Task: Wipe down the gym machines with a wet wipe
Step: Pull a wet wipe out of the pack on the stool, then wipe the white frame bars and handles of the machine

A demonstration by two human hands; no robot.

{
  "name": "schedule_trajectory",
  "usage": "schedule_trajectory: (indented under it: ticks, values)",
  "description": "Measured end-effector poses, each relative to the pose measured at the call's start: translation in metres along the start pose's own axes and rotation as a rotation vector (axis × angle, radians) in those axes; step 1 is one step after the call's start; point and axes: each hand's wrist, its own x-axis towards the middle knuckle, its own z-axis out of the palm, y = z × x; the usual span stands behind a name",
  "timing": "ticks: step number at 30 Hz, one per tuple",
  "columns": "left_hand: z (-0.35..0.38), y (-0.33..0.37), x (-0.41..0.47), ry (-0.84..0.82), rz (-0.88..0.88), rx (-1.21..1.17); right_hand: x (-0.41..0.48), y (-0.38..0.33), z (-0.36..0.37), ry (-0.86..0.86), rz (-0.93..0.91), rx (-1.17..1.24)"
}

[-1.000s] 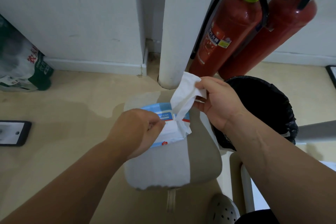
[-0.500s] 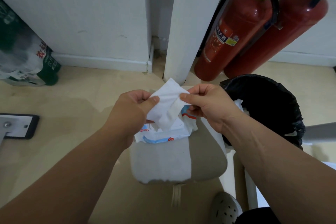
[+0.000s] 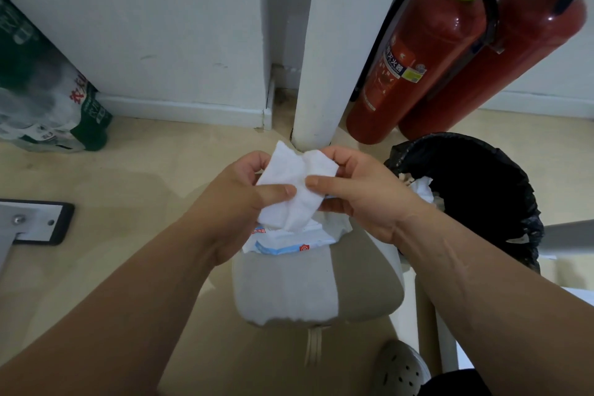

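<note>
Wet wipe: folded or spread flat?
Partly folded: the wet wipe shows overlapping layers, pinched between the left hand and right hand.

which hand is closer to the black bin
Right. The right hand sits beside the black bin; the left hand is farther, across the wet wipe both hands pinch.

White wall with white baseboard at back, white post down to beige floor, red extinguisher and second red extinguisher side by side right of post, black-bagged bin in front, green-and-white wrapped pack far left by wall, soft even light.
</note>
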Motion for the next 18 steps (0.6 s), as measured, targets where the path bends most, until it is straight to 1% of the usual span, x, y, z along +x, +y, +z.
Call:
schedule_trajectory:
  ticks: [3,8,10,13,15,18]
  values:
    - [0.003,0.004,0.000,0.037,-0.009,-0.132,0.002,-0.002,0.003,0.038,-0.030,0.027]
    - [0.000,0.031,-0.010,-0.024,0.032,-0.286,-0.003,-0.028,0.012,0.026,-0.082,0.096]
    - [-0.001,0.046,-0.022,-0.011,0.026,-0.359,-0.011,-0.039,0.016,0.027,-0.073,0.166]
    - [0.003,0.074,-0.049,-0.081,-0.006,-0.457,-0.032,-0.059,0.021,0.052,-0.049,0.232]
    - [0.012,0.100,-0.069,-0.105,-0.069,-0.475,-0.052,-0.083,0.026,0.039,-0.046,0.230]
    - [0.024,0.144,-0.106,-0.036,-0.132,-0.432,-0.084,-0.130,0.033,0.020,-0.047,0.249]
